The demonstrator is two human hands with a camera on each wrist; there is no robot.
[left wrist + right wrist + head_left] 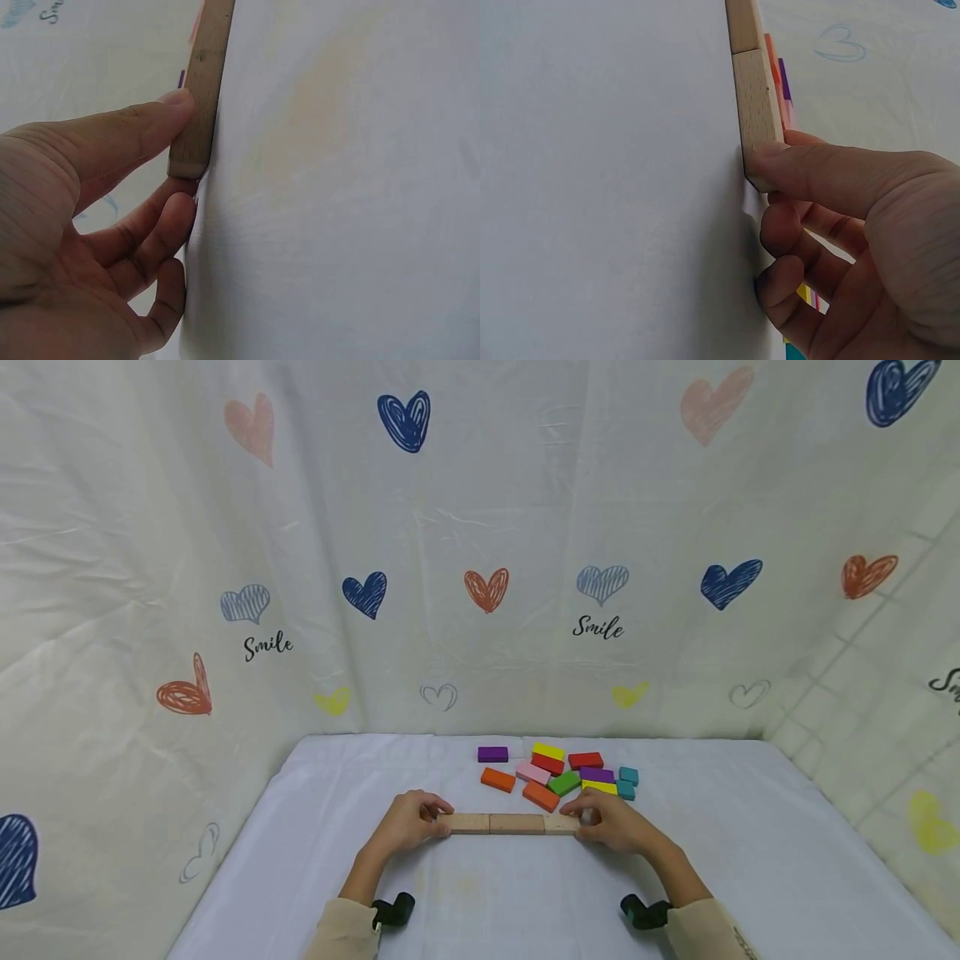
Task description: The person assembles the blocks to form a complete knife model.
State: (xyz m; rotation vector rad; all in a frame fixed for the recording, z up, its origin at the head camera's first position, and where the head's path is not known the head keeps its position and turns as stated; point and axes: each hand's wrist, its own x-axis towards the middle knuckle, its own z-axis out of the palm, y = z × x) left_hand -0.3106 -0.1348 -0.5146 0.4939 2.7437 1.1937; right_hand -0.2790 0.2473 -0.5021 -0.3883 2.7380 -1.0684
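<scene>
Three plain wooden blocks lie end to end in one straight row across the white-covered table: a left block (pixel 470 824), a middle block (pixel 517 824) and a right block (pixel 558 825). At the row's left end my left hand (pixel 408 821) pinches the left block between thumb and fingers. My right hand (pixel 618 823) does the same with the right block at the other end. The left wrist view has the thumb against the wooden block (pixel 202 112), other fingers curled below its end. In the right wrist view, a seam shows above the pinched wooden block (pixel 757 97).
Several coloured blocks lie loosely behind the row, among them an orange block (pixel 541 796), a green block (pixel 564 782), a purple block (pixel 492 754) and a teal block (pixel 626 790). A white cloth (pixel 480 893) covers the table. A heart-printed curtain (pixel 480 527) hangs behind it.
</scene>
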